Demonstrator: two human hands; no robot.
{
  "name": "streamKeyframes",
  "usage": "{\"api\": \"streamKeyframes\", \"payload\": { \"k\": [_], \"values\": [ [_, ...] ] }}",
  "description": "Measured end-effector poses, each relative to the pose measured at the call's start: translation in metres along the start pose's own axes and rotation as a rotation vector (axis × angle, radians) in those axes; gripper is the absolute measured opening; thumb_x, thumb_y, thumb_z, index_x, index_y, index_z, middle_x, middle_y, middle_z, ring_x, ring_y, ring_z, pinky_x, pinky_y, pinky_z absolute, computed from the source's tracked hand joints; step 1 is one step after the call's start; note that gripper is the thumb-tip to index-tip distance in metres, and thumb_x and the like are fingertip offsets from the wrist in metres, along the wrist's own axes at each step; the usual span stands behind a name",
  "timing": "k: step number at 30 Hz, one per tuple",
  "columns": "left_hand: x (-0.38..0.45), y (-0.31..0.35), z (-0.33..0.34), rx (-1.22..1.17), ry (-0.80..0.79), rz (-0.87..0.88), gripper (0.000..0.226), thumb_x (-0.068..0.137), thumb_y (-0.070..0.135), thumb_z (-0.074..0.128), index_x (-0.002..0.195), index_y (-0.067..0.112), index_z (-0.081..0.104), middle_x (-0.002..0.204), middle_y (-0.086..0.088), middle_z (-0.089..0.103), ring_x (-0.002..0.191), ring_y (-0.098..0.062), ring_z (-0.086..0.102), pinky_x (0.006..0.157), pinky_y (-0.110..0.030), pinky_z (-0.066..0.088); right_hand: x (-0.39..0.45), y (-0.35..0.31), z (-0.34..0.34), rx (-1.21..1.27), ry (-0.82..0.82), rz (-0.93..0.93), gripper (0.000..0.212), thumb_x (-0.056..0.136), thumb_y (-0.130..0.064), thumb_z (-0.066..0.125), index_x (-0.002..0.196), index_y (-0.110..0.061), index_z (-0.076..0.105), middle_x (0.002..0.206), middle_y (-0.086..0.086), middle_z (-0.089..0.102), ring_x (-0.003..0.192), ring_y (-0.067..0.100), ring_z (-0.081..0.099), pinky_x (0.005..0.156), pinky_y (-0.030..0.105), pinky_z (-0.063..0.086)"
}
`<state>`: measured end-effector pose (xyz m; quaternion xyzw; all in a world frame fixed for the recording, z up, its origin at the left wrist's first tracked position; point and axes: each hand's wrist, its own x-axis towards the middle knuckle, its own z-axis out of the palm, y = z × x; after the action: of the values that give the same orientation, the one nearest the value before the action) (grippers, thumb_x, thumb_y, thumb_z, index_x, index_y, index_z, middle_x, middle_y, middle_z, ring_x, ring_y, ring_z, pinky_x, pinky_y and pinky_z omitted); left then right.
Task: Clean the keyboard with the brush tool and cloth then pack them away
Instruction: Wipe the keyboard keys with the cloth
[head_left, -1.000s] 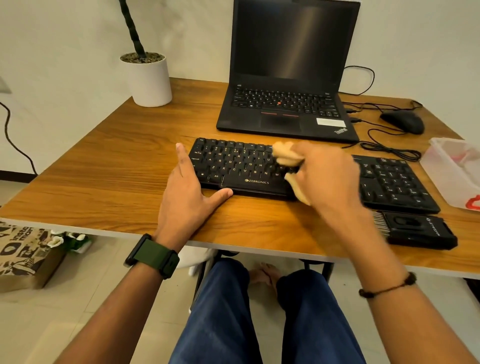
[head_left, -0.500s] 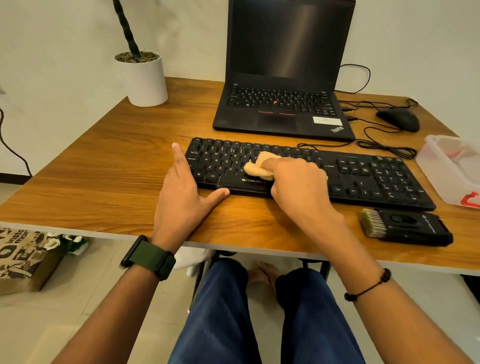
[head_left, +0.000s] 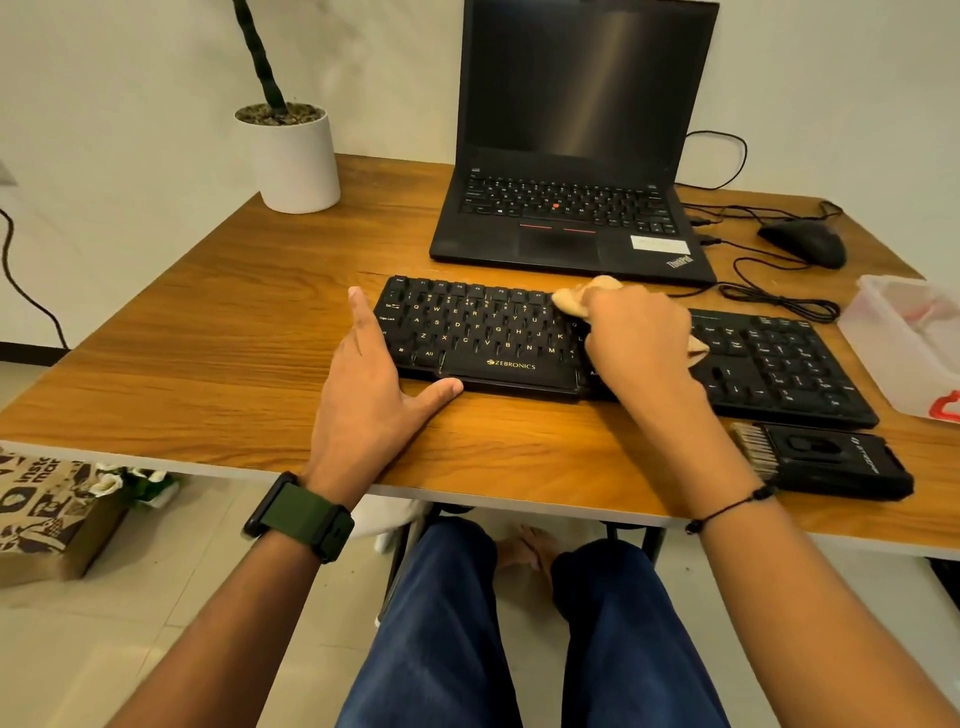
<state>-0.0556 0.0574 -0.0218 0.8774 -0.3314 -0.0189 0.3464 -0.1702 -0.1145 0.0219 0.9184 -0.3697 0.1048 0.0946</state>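
Observation:
A black keyboard (head_left: 483, 332) lies across the wooden desk in front of me. My right hand (head_left: 639, 343) grips a crumpled tan cloth (head_left: 576, 299) and presses it on the upper middle keys. A corner of the cloth sticks out to the right of the hand. My left hand (head_left: 371, 384) rests flat at the keyboard's left end, fingers straight along its side and thumb along its front edge. The black brush tool (head_left: 826, 460), bristles pointing left, lies on the desk just in front of the keyboard's right end.
An open black laptop (head_left: 571, 208) stands behind the keyboard. A mouse (head_left: 805, 241) and loose cables (head_left: 769, 296) lie at the back right. A clear plastic box (head_left: 904, 338) sits at the right edge. A white plant pot (head_left: 296, 158) stands back left.
My right hand has swept the cloth from the lower middle keys up and to the right, to the top rows. My left hand has stayed in place.

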Motion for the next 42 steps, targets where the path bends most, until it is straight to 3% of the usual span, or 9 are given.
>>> {"api": "streamKeyframes", "payload": {
  "k": [5, 8, 12, 17, 22, 27, 31, 38, 42],
  "values": [
    [0.000, 0.000, 0.000, -0.003, -0.004, -0.003, 0.123, 0.068, 0.051, 0.071, 0.145, 0.013, -0.017, 0.152, -0.009, 0.023, 0.138, -0.022, 0.026, 0.109, -0.035, 0.027, -0.008, -0.010, -0.005, 0.169, 0.045, -0.154, 0.039, 0.090, -0.011, 0.046, 0.126, -0.026, 0.054, 0.103, 0.009, 0.065, 0.096, 0.032, 0.059, 0.069, 0.036, 0.041],
    [0.000, 0.001, 0.000, -0.003, 0.001, -0.003, 0.123, 0.068, 0.051, 0.071, 0.145, 0.013, -0.017, 0.152, -0.009, 0.025, 0.137, -0.022, 0.027, 0.108, -0.035, 0.028, 0.003, 0.010, -0.010, 0.187, 0.132, -0.010, 0.038, 0.091, -0.012, 0.046, 0.125, -0.026, 0.056, 0.103, 0.012, 0.065, 0.097, 0.035, 0.059, 0.069, 0.036, 0.041],
    [-0.001, 0.000, 0.000, -0.005, 0.005, 0.003, 0.123, 0.068, 0.051, 0.072, 0.146, 0.013, -0.016, 0.150, -0.009, 0.028, 0.135, -0.022, 0.030, 0.108, -0.035, 0.029, 0.021, 0.030, -0.003, 0.059, 0.014, 0.183, 0.030, 0.092, -0.012, 0.050, 0.119, -0.019, 0.060, 0.106, 0.014, 0.062, 0.101, 0.035, 0.057, 0.070, 0.036, 0.037],
    [-0.001, 0.001, 0.000, 0.013, 0.003, -0.004, 0.123, 0.069, 0.051, 0.071, 0.146, 0.013, -0.017, 0.150, -0.010, 0.028, 0.135, -0.023, 0.030, 0.107, -0.036, 0.030, 0.015, -0.001, 0.008, 0.009, -0.006, 0.026, 0.028, 0.091, -0.010, 0.048, 0.117, -0.015, 0.059, 0.100, 0.010, 0.063, 0.093, 0.030, 0.061, 0.065, 0.032, 0.035],
    [-0.004, 0.003, -0.003, 0.067, -0.007, -0.002, 0.118, 0.071, 0.051, 0.069, 0.146, 0.013, -0.013, 0.153, -0.010, 0.019, 0.140, -0.023, 0.021, 0.111, -0.038, 0.025, 0.010, -0.019, -0.003, 0.174, 0.008, -0.139, 0.037, 0.091, -0.013, 0.047, 0.126, -0.024, 0.055, 0.106, 0.009, 0.064, 0.098, 0.030, 0.059, 0.069, 0.033, 0.041],
    [-0.020, 0.034, 0.006, 0.144, 0.035, 0.176, 0.094, 0.082, 0.047, 0.060, 0.148, 0.009, 0.006, 0.154, -0.009, 0.014, 0.142, -0.022, 0.010, 0.118, -0.037, 0.011, 0.018, 0.018, -0.012, 0.155, 0.118, 0.018, 0.036, 0.094, -0.015, 0.045, 0.128, -0.025, 0.053, 0.108, 0.011, 0.064, 0.102, 0.032, 0.058, 0.078, 0.040, 0.046],
    [-0.024, 0.079, 0.037, 0.138, -0.001, 0.359, 0.079, 0.088, 0.046, 0.052, 0.147, 0.009, 0.015, 0.154, -0.009, 0.015, 0.142, -0.021, 0.009, 0.115, -0.031, 0.003, 0.026, 0.045, -0.007, 0.010, -0.055, 0.197, 0.032, 0.093, -0.015, 0.051, 0.124, -0.021, 0.057, 0.112, 0.014, 0.060, 0.105, 0.033, 0.055, 0.073, 0.037, 0.041],
    [-0.020, 0.105, 0.076, 0.248, -0.040, 0.394, 0.082, 0.088, 0.053, 0.047, 0.146, 0.004, 0.016, 0.152, -0.014, 0.020, 0.143, -0.026, 0.011, 0.116, -0.041, 0.001, 0.017, 0.039, 0.000, 0.170, -0.082, -0.047, 0.042, 0.092, -0.013, 0.048, 0.130, -0.030, 0.052, 0.118, 0.010, 0.062, 0.109, 0.028, 0.056, 0.083, 0.037, 0.047],
    [-0.019, 0.103, 0.077, 0.297, -0.027, 0.416, 0.085, 0.088, 0.058, 0.042, 0.146, 0.003, 0.013, 0.152, -0.013, 0.020, 0.143, -0.027, 0.011, 0.116, -0.041, 0.000, 0.015, 0.081, -0.010, 0.279, 0.002, 0.102, 0.040, 0.093, -0.013, 0.047, 0.127, -0.032, 0.055, 0.120, 0.009, 0.060, 0.111, 0.030, 0.052, 0.085, 0.040, 0.045]
  ]
}}
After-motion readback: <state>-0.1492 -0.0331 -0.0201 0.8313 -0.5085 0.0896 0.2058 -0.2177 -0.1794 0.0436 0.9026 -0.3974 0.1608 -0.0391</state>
